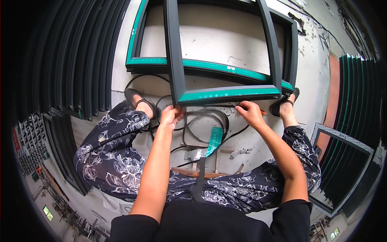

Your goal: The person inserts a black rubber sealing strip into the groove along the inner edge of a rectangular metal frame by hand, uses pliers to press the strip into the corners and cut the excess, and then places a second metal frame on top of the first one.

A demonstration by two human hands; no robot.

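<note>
1. 2 bare forearms came up from the lower edge over dark trousers with a white flower print, the person seated with knees spread wide.
2. Between the knees, a loose teal strip of peeled film hung over a low wooden stool, and coils of black rubber gasket cord lay on the grey concrete floor.
3. Left hand was curled at the lower left corner of the dark metal window frame with teal protective film, fingers closed on the gasket cord there.
4. Right hand was pinched shut against the frame's lower rail near its right end, well apart from the left; what it pinched was too small to tell.
5. That frame stood upright just past the hands, between 2 feet in black sandals.
6. Behind it leaned a second, larger dark frame edged in teal.
7. Stacks of dark frames stood at far left and right.
</note>
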